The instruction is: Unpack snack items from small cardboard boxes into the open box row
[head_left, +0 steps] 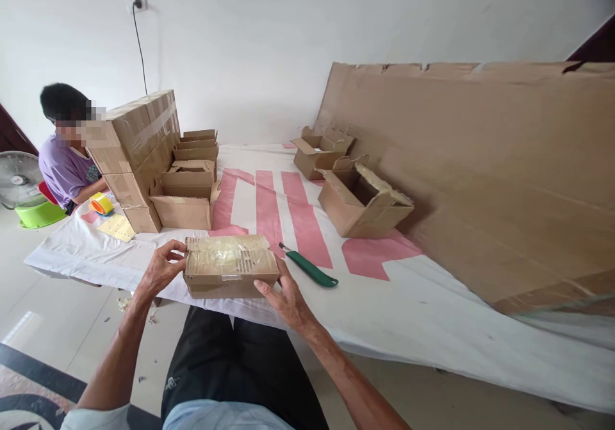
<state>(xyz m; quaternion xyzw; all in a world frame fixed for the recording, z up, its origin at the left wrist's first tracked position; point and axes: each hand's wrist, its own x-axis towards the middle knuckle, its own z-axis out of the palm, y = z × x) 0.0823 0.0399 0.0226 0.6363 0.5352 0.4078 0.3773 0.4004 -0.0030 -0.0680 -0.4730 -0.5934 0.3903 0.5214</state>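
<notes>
A small cardboard box (pixel 221 287) lies at the near table edge in front of me, its top covered with clear, wrinkled tape. At its left end, my left hand (pixel 164 266) has bent fingers pressed on the upper corner. My right hand (pixel 288 295) grips the opposite end, thumb on the front face and fingers round the side. Just right of the box lies a green-handled knife (pixel 312 270), a short dark tip at its far end. The undersides of the box and some fingertips are hidden.
Stacked taped boxes (pixel 139 141) stand at left, beside open boxes (pixel 185 209). Two more open boxes (pixel 343 215) sit at right before a large leaning cardboard sheet (pixel 480 173). A tape roll (pixel 100 204) lies near a seated person (pixel 67 167). A white-and-red cloth (pixel 408 314) covers the table.
</notes>
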